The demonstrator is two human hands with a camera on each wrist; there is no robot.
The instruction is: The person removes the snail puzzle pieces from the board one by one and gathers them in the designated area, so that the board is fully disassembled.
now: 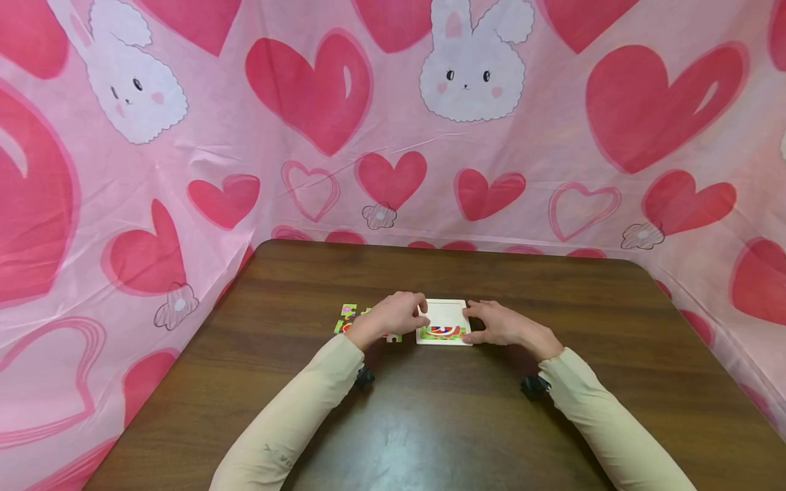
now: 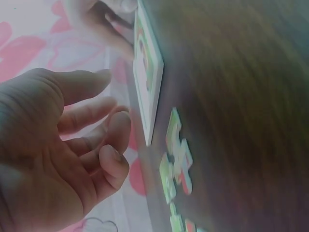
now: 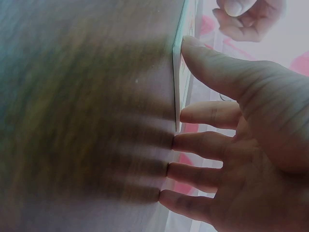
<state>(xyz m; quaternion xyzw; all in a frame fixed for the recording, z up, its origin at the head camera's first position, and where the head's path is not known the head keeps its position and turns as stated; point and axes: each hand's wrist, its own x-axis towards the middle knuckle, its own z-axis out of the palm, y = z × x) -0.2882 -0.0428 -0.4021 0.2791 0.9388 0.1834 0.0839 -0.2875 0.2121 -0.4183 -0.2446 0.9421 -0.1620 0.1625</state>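
A white puzzle tray (image 1: 446,301) lies on the table, with joined pieces (image 1: 443,333) showing green, red and blue along its near side; its far part shows bare white. My right hand (image 1: 506,323) touches the tray's right edge, thumb and index finger on it, the other fingertips on the tabletop in the right wrist view. Over the tray's left edge is my left hand (image 1: 396,315), fingers loosely bent and holding nothing in the left wrist view (image 2: 63,140). Loose puzzle pieces (image 2: 178,164) lie left of the tray, partly hidden by the left hand in the head view.
The brown wooden table (image 1: 393,409) reaches back to a pink cloth (image 1: 393,123) with hearts and rabbits, which hangs behind it and at both sides. Black wrist cameras (image 1: 364,377) are strapped under both wrists.
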